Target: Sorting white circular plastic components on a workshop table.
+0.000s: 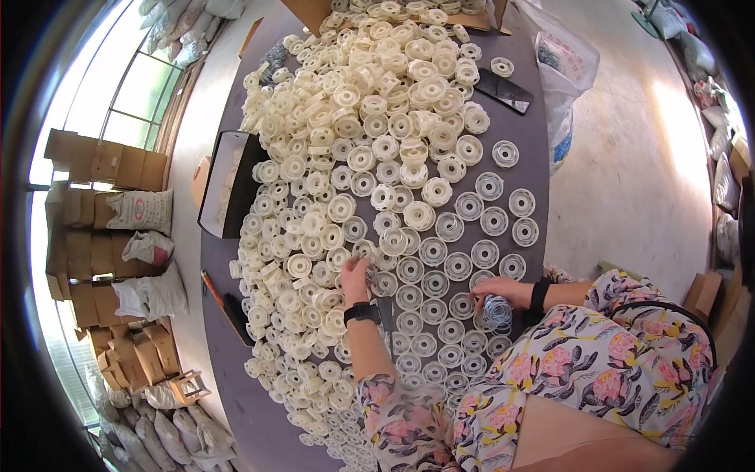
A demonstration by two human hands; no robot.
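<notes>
Many round cream-white plastic spools [409, 270], each with a hole in the middle, cover the table. My left hand [355, 278], with a dark watch on its wrist, is over the spools near the middle. Its fingers are drawn together, and what they pinch is too small to tell. To the right, my right hand [503, 292] is closed around a bundle of thin blue-grey loops [497, 314], which hangs below the palm. Its fingertips lie by a spool [481, 278]. Around both hands, spools lie flat in loose rows.
A deep spool heap [393, 71] rises at the far end before a cardboard box [308, 12]. A phone [506, 90] lies far right, beside a hanging plastic bag [562, 63]. Along the left edge are a black open box [228, 185] and a dark tray [228, 308].
</notes>
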